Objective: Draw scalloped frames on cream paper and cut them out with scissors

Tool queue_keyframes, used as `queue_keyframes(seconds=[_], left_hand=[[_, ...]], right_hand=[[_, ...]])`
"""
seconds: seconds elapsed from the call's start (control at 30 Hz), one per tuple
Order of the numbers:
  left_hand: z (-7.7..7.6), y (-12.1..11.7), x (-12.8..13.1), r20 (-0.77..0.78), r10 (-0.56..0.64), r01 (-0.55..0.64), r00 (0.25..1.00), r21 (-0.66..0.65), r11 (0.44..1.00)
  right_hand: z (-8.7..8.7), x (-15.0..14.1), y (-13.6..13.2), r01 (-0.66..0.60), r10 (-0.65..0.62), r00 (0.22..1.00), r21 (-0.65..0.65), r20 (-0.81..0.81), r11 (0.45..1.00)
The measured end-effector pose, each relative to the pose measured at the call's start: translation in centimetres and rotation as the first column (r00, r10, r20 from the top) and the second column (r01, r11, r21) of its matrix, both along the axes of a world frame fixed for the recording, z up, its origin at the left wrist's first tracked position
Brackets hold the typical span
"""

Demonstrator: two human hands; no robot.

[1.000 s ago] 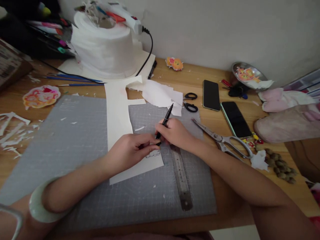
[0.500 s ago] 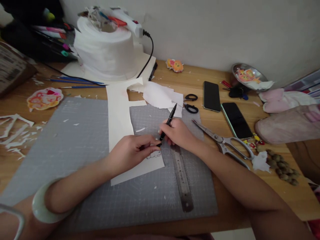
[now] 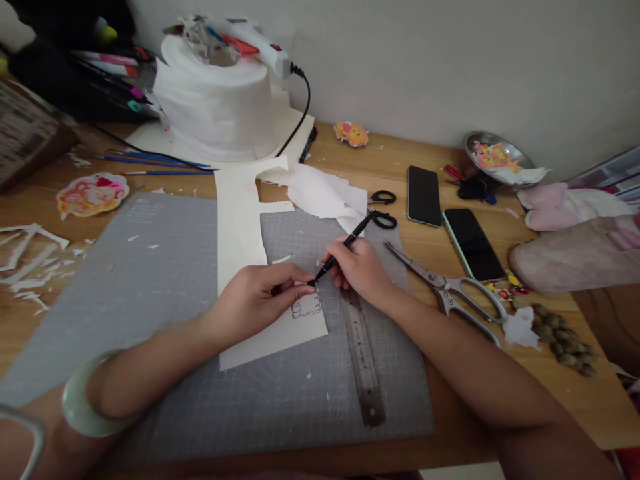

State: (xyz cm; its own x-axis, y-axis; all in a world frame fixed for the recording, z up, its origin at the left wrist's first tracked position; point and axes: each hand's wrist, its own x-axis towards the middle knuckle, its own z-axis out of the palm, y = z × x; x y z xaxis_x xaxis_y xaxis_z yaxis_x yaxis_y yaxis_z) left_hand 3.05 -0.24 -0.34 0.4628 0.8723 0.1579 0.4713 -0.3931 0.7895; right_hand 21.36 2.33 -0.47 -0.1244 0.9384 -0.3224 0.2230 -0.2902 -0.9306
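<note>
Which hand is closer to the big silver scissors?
The right. The right hand, holding a black pen, is just left of the silver scissors; the left hand is farther left, over the white paper.

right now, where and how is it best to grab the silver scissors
Probably by the loops, from above: the silver scissors lie flat, with the blades pointing away towards the mat, and the right forearm runs close on the near side.
</note>
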Motion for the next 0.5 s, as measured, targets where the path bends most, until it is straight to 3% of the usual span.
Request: queue_keyframes(seconds=[0.5], left_hand=[[-0.42, 0.07, 0.02, -0.047, -0.052, 0.052, 0.998, -0.011, 0.999]], right_hand=[[-0.25, -0.02, -0.1, -0.078, 0.076, 0.996, 0.053, 0.044, 0.996]])
